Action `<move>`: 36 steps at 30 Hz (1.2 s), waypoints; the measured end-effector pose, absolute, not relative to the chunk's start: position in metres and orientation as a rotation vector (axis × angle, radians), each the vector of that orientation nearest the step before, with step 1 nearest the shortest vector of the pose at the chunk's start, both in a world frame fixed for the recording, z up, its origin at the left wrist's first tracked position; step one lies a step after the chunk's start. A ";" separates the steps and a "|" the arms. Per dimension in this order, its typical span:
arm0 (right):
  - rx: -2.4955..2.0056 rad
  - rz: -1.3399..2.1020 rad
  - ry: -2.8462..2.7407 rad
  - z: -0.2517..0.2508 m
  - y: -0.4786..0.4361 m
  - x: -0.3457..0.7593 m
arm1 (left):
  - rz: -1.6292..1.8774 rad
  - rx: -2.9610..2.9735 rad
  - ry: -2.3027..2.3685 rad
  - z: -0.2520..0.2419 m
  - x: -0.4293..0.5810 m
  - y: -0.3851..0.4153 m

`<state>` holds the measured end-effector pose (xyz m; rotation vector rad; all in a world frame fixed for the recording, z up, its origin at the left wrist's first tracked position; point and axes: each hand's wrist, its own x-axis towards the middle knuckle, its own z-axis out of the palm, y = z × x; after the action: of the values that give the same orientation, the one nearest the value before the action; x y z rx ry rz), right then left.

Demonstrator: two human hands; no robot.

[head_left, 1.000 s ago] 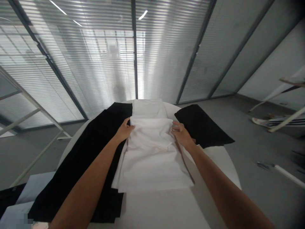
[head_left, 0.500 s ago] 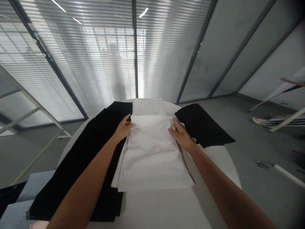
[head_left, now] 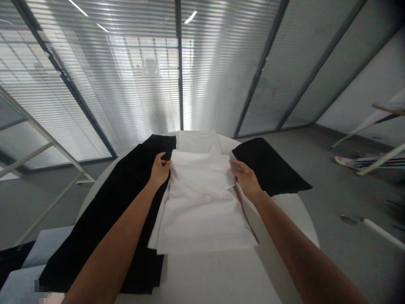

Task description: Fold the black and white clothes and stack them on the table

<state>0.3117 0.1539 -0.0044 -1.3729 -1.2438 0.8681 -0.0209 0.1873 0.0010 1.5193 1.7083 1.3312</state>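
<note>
A folded white cloth (head_left: pixel 199 202) lies in front of me on a round white table (head_left: pixel 308 219), with soft wrinkles across its middle. At its upper left corner, my left hand (head_left: pixel 160 169) pinches the edge between thumb and fingers, one finger raised and bent. My right hand (head_left: pixel 247 179) is closed on the opposite edge near the upper right corner; its thumb is partly hidden. Beneath and beyond the cloth, more white fabric (head_left: pixel 198 141) reaches toward the table's far side.
Black fabric (head_left: pixel 117 190) covers the table's left side. Another black piece (head_left: pixel 268 166) overhangs the right edge. A white metal frame (head_left: pixel 47 137) stands at left, and light blue fabric (head_left: pixel 47 245) lies lower left. Scissors (head_left: pixel 348 219) appear on the floor. Glass partitions with blinds (head_left: pixel 215 76) rise behind.
Both hands have shifted slightly outward, the left to the left and the right to the right. The cloth's upper edge has moved a little left and looks straighter.
</note>
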 end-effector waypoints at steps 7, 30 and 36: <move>-1.456 1.050 -1.215 0.004 0.144 0.312 | 0.948 1.701 1.459 0.008 -0.017 0.177; -1.150 1.010 -1.008 -0.007 0.150 0.304 | 0.155 2.737 0.919 0.060 0.085 0.055; -1.072 1.228 -0.888 -0.004 0.149 0.302 | 0.018 2.824 0.745 0.040 0.104 0.031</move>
<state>0.3020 0.1488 -0.0039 -1.0725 -0.8875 1.2284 0.1041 0.0312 0.0400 2.8239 0.7454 0.0180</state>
